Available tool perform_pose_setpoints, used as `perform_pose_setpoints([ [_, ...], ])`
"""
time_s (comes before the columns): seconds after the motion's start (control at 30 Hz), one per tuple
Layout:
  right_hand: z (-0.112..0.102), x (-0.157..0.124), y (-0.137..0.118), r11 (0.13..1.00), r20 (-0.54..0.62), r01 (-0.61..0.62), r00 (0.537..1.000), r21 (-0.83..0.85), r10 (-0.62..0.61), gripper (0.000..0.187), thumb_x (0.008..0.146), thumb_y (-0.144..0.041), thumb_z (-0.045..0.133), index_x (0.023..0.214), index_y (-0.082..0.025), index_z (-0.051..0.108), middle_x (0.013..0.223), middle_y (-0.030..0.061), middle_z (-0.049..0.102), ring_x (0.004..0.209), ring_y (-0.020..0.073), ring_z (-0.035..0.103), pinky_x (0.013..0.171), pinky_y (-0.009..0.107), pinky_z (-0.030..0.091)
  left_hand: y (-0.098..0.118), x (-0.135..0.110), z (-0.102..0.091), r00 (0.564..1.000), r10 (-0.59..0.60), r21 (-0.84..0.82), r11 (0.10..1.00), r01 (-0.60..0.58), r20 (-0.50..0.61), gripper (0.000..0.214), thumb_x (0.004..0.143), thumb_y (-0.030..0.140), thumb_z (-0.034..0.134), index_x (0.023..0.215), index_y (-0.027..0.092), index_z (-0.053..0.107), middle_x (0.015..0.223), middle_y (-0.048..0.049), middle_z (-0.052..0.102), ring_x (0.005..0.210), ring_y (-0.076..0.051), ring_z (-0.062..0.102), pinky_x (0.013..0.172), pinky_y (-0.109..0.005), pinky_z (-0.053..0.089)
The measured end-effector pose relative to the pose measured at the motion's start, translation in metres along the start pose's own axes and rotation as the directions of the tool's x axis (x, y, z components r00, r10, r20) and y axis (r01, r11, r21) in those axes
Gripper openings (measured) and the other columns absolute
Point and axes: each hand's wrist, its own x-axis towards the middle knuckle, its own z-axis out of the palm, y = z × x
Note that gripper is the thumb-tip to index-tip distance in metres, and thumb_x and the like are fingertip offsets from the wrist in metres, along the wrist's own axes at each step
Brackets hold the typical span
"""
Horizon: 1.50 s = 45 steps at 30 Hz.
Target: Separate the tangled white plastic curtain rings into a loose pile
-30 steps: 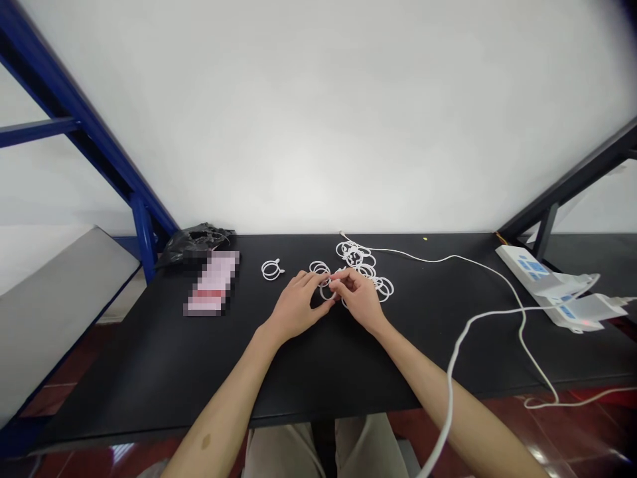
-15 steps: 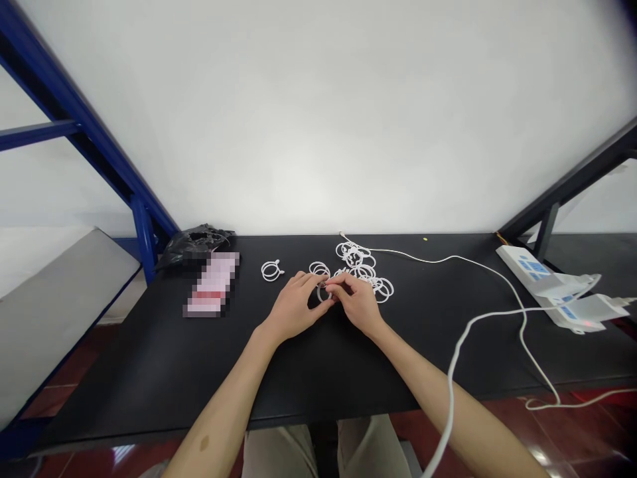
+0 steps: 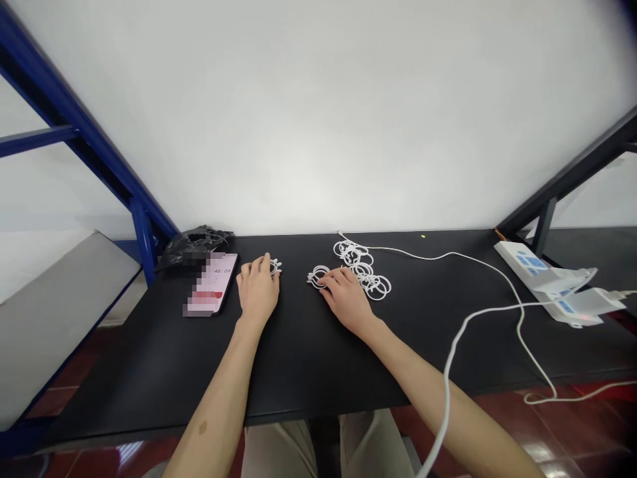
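My left hand (image 3: pixel 259 289) is at the left of the black tabletop, its bent fingers closed over a small group of white rings (image 3: pixel 275 267) with little knobs. The hand hides part of these rings, and how many it grips does not show. In the middle, my right hand (image 3: pixel 346 297) lies palm down, fingers apart, its thumb and forefinger at the edge of a second small group of white rings (image 3: pixel 317 277). Just behind and to the right of that hand spreads a loose pile of white rings (image 3: pixel 377 287).
A phone (image 3: pixel 226 271) and a crumpled black plastic bag (image 3: pixel 192 244) lie at the left. A white cable (image 3: pixel 452 254) runs across the table's right side, and another crosses over my right forearm. A white power strip (image 3: pixel 520 255) with plugged-in adapters stands at far right.
My hands were together over the middle rings, working on a ring. My left hand has since moved left onto the other rings, while the right has stayed near the middle with fingers spread.
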Motion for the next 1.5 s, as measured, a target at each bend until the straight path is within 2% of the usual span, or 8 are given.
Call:
perform_pose_setpoints([
  [0.17, -0.001, -0.002, 0.001, 1.000, 0.023, -0.009, 1.000, -0.001, 0.009, 0.008, 0.091, -0.017, 0.060, 0.094, -0.019, 0.067, 0.099, 0.0086, 0.065, 0.098, 0.0255, 0.053, 0.091, 0.042, 0.047, 0.010, -0.002, -0.004, 0.990, 0.101, -0.179, 0.977, -0.118, -0.099, 0.037, 0.090, 0.029, 0.054, 0.125, 0.019, 0.061, 0.126, -0.0121, 0.062, 0.116, -0.034, 0.048, 0.095, -0.050, 0.043],
  [0.33, -0.008, -0.002, -0.001, 0.983, -0.058, -0.011, 0.998, 0.186, 0.022, 0.008, 0.093, -0.015, 0.057, 0.094, -0.020, 0.064, 0.101, 0.0080, 0.064, 0.099, 0.0225, 0.055, 0.091, 0.039, 0.049, 0.026, -0.009, -0.008, 0.940, 0.340, -0.463, 0.837, -0.292, 0.023, 0.034, 0.090, 0.030, 0.057, 0.122, 0.022, 0.060, 0.120, -0.0062, 0.064, 0.115, -0.025, 0.052, 0.105, -0.045, 0.040],
  [0.47, -0.012, 0.001, -0.005, 0.918, -0.170, 0.018, 0.984, 0.396, 0.053, 0.008, 0.095, -0.018, 0.054, 0.095, -0.021, 0.061, 0.103, 0.0075, 0.063, 0.101, 0.0198, 0.058, 0.092, 0.037, 0.050, 0.032, -0.011, -0.010, 0.939, 0.313, -0.619, 0.769, -0.161, 0.144, 0.043, 0.090, 0.038, 0.057, 0.130, 0.024, 0.055, 0.125, -0.0062, 0.063, 0.116, -0.024, 0.055, 0.103, -0.043, 0.043],
  [0.63, -0.012, 0.000, -0.008, 0.836, -0.160, 0.034, 0.985, 0.548, 0.065, 0.006, 0.095, -0.021, 0.054, 0.096, -0.022, 0.059, 0.106, 0.0068, 0.062, 0.103, 0.0180, 0.062, 0.092, 0.035, 0.051, 0.032, -0.009, -0.015, 0.914, 0.299, -0.769, 0.639, 0.022, 0.274, 0.045, 0.089, 0.044, 0.058, 0.130, 0.027, 0.056, 0.128, -0.0062, 0.063, 0.108, -0.022, 0.062, 0.097, -0.040, 0.049],
  [0.77, -0.011, -0.003, -0.011, 0.796, -0.074, -0.024, 0.993, 0.605, 0.087, 0.015, 0.092, -0.015, 0.052, 0.104, -0.023, 0.056, 0.104, 0.0057, 0.064, 0.100, 0.0178, 0.064, 0.090, 0.036, 0.052, 0.034, -0.009, -0.019, 0.913, 0.305, -0.791, 0.611, 0.029, 0.269, 0.042, 0.087, 0.038, 0.062, 0.126, 0.025, 0.056, 0.126, -0.0055, 0.064, 0.107, -0.021, 0.062, 0.093, -0.038, 0.051],
  [0.9, -0.011, -0.004, -0.012, 0.755, -0.037, -0.145, 0.975, 0.640, 0.218, 0.039, 0.090, -0.017, 0.055, 0.127, -0.023, 0.046, 0.104, 0.0047, 0.064, 0.088, 0.0157, 0.065, 0.084, 0.034, 0.055, 0.037, -0.011, -0.022, 0.924, 0.334, -0.713, 0.693, -0.107, 0.185, 0.042, 0.086, 0.032, 0.063, 0.126, 0.024, 0.056, 0.116, -0.0061, 0.065, 0.103, -0.021, 0.061, 0.091, -0.039, 0.051],
  [1.1, -0.014, -0.001, -0.009, 0.824, -0.110, -0.065, 0.982, 0.563, 0.153, 0.010, 0.095, -0.026, 0.054, 0.099, -0.022, 0.062, 0.092, 0.0043, 0.066, 0.078, 0.0161, 0.062, 0.073, 0.032, 0.052, 0.041, -0.015, -0.028, 0.868, 0.475, -0.658, 0.702, -0.272, 0.148, 0.037, 0.088, 0.028, 0.058, 0.125, 0.023, 0.057, 0.112, -0.0055, 0.064, 0.105, -0.022, 0.054, 0.095, -0.040, 0.047],
  [1.5, -0.012, -0.001, -0.006, 0.818, -0.106, -0.108, 0.973, 0.565, 0.203, 0.010, 0.094, -0.028, 0.057, 0.094, -0.023, 0.066, 0.084, 0.0018, 0.069, 0.077, 0.0171, 0.065, 0.073, 0.032, 0.054, 0.039, -0.014, -0.025, 0.863, 0.482, -0.650, 0.707, -0.280, 0.152, 0.038, 0.088, 0.035, 0.060, 0.124, 0.024, 0.059, 0.112, -0.0070, 0.065, 0.107, -0.025, 0.054, 0.095, -0.043, 0.048],
])
